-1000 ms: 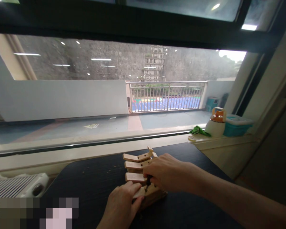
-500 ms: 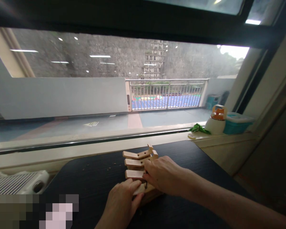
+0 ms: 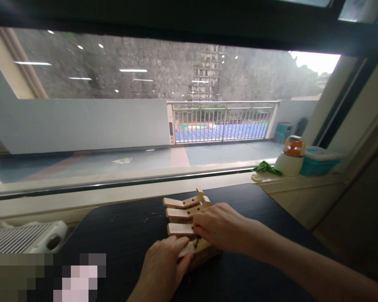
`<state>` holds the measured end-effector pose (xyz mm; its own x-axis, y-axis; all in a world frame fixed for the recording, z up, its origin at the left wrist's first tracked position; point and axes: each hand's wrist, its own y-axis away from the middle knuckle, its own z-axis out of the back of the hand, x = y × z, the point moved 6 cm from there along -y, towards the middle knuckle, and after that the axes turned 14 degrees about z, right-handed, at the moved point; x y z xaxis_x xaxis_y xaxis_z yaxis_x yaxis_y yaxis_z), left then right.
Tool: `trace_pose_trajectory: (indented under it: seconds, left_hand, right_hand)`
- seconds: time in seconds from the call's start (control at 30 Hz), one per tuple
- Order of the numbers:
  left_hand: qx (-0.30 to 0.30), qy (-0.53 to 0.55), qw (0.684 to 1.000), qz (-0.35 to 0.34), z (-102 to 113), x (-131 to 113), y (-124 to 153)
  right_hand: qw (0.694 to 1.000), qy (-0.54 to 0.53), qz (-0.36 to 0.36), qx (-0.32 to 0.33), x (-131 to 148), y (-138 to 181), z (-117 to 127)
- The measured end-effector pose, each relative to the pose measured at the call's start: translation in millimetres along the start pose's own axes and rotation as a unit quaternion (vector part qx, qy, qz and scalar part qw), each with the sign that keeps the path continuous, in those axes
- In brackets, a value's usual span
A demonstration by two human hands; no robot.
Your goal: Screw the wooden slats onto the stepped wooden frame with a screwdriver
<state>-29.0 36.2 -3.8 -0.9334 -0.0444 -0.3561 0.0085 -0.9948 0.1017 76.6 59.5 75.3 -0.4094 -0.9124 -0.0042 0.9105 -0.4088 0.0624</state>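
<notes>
On the black table (image 3: 122, 235), several pale, bent wooden hooks (image 3: 180, 229) with dark holes in them sit in a row on a rough wooden block (image 3: 204, 253). My left hand (image 3: 165, 262) pinches the nearest wooden hook between thumb and fingers, pressed to the block. My right hand (image 3: 219, 226) is closed just above the same hook's inner end. From under its fingers a thin dark metal rod (image 3: 197, 242) points down to the hook; its top is hidden, so I cannot tell whether it is a screw or a hex key.
Small wood crumbs (image 3: 149, 218) lie on the table's left. Behind it runs a window sill (image 3: 138, 191) with a green cloth (image 3: 266, 167), a white kettle-like jug (image 3: 289, 161) and a teal box (image 3: 319, 162) at the right. A white slatted heater (image 3: 28, 239) stands to the left.
My right hand's fingers have shifted slightly up and right, and more of the dark rod shows. My left hand keeps its hold on the hook. The view has tilted a little.
</notes>
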Motion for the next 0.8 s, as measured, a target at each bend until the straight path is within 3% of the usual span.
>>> trace_pose_trajectory:
  seconds: [0.2,0.43,0.8]
  left_hand:
    - [0.001,-0.004,1.0,-0.005,0.0,0.9,-0.7]
    - [-0.002,-0.002,1.0,0.003,-1.7,4.0,-3.1]
    - [-0.003,-0.006,1.0,0.002,-4.3,4.7,-5.6]
  right_hand:
    - [0.999,0.034,-0.008,0.017,1.3,-3.2,4.1]
    - [0.999,-0.014,-0.028,-0.039,-6.5,10.9,29.0]
    - [0.996,-0.072,-0.02,-0.053,-6.6,11.1,9.3]
